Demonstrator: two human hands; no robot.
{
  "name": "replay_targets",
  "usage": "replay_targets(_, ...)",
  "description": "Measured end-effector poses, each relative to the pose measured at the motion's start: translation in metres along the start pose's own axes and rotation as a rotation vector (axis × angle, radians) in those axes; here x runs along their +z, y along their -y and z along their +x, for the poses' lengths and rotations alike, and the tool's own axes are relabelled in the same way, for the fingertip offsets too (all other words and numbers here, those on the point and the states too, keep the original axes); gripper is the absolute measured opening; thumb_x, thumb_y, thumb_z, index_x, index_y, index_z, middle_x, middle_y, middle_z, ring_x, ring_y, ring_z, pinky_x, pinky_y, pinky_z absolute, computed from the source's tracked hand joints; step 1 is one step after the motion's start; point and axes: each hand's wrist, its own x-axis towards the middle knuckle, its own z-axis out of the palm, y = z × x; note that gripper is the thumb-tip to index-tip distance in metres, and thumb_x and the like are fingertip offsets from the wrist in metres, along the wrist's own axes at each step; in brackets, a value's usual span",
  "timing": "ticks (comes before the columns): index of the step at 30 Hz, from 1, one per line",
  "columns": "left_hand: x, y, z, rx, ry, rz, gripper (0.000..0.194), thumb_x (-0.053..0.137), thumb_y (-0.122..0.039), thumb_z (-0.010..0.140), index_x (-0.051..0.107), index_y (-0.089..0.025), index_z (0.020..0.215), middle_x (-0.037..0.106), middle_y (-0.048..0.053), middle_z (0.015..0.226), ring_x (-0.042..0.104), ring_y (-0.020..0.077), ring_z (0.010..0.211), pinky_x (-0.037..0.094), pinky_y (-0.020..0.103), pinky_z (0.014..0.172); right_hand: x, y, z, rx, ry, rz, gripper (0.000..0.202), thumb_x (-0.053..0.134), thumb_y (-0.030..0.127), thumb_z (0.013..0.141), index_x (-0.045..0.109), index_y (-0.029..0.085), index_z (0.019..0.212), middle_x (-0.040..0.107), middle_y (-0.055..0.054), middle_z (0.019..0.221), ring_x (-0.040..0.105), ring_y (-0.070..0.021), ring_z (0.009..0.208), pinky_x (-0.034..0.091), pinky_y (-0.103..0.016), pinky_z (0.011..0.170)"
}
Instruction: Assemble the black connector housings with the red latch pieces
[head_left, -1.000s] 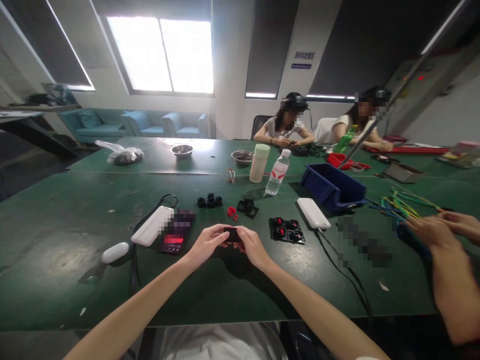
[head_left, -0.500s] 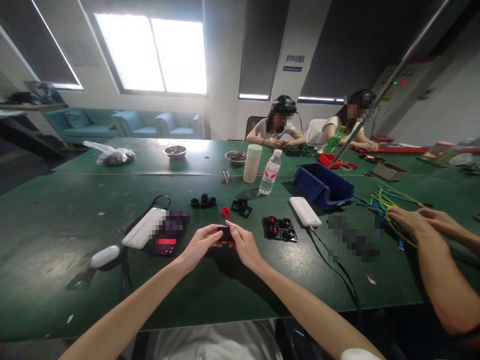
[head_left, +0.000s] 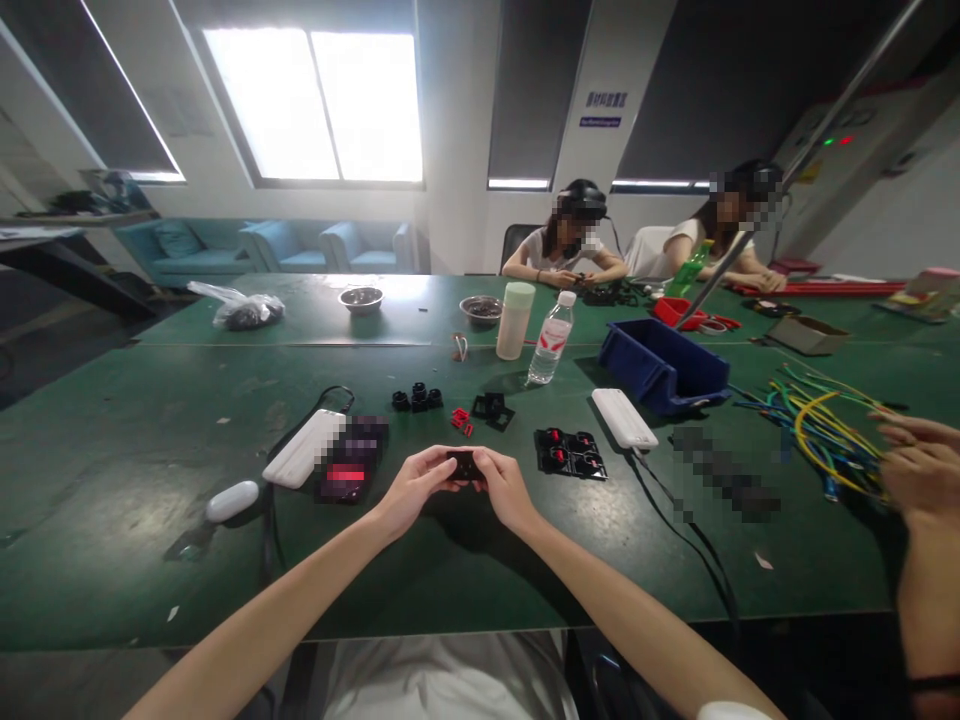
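Observation:
A small black part is held between both hands above the green table. My left hand grips its left side, the thumb on top. On its right side, my right hand closes with thumb and fingers. Just beyond the hands lie small red pieces and flat black frames. Several round black parts stand farther left. To the right of my right hand sits a group of black square parts with red pieces in them.
White power bank, phone and white case lie left. Beyond stand a tumbler, water bottle and blue bin. At right, a neighbour's hands are near coloured wires; another power bank trails a cable.
The view has shifted slightly, so most things sit farther right. My right index finger has come down against the black part. The neighbour's hands at the right have moved away from the wires.

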Motion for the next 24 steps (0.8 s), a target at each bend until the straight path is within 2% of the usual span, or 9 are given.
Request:
replay_targets(2,0.0011,-0.0004,-0.0003,0.002,-0.002,-0.007,0.043,0.08,-0.045,0.089,0.077,-0.016,0.121,0.078,0.012,0.115,0.073,0.0198,0.092,0.056,0.028,0.082,0.0001,-0.0001,0.0009,0.006,0.011,0.036,0.054,0.049,0.061,0.102,0.081,0.019,0.114,0.065,-0.002,0.072,0.053,-0.0165,0.061,0.043,-0.029,0.061)
replay_targets(7,0.0006,-0.0026,0.0009,0.032,-0.023,0.005,0.043,0.079,-0.046,0.089,0.078,-0.015,0.119,0.078,0.012,0.113,0.072,0.0189,0.09,0.055,0.029,0.082,0.0018,-0.0018,0.0022,0.057,0.038,0.116,0.052,0.051,0.059,0.102,0.079,0.02,0.121,0.073,-0.006,0.09,0.056,-0.0164,0.067,0.044,-0.028,0.061)
replay_targets(11,-0.0004,-0.0018,0.0038,0.043,-0.024,0.011,0.045,0.079,-0.047,0.089,0.077,-0.014,0.121,0.077,0.013,0.113,0.072,0.0202,0.091,0.054,0.028,0.079,0.0027,0.0001,0.0023,0.082,0.026,0.072,0.054,0.049,0.061,0.102,0.078,0.02,0.123,0.074,-0.006,0.089,0.059,-0.018,0.069,0.042,-0.027,0.058)
replay_targets(15,0.0009,-0.0022,0.0051,0.026,-0.042,0.0,0.046,0.08,-0.048,0.087,0.077,-0.015,0.118,0.078,0.012,0.106,0.073,0.0222,0.092,0.054,0.028,0.076,0.0028,0.003,0.0031,0.12,0.016,0.106,0.056,0.051,0.063,0.099,0.079,0.018,0.118,0.074,-0.007,0.085,0.057,-0.0173,0.061,0.038,-0.027,0.051)
replay_targets(18,0.0028,-0.0041,0.0043,0.018,-0.031,-0.019,0.046,0.082,-0.048,0.085,0.078,-0.015,0.116,0.078,0.011,0.107,0.071,0.022,0.094,0.054,0.027,0.076,0.0023,0.0036,0.0029,0.141,0.013,0.142,0.055,0.055,0.064,0.096,0.079,0.019,0.115,0.075,-0.008,0.091,0.063,-0.02,0.069,0.043,-0.028,0.054)
replay_targets(24,0.0048,-0.0045,0.0029,0.001,-0.022,-0.07,0.045,0.084,-0.048,0.083,0.079,-0.016,0.114,0.076,0.011,0.113,0.069,0.0219,0.1,0.054,0.026,0.075,0.0018,0.0052,0.0008,0.166,0.002,0.178,0.054,0.058,0.068,0.093,0.079,0.021,0.11,0.077,-0.009,0.108,0.071,-0.0271,0.094,0.057,-0.034,0.072)
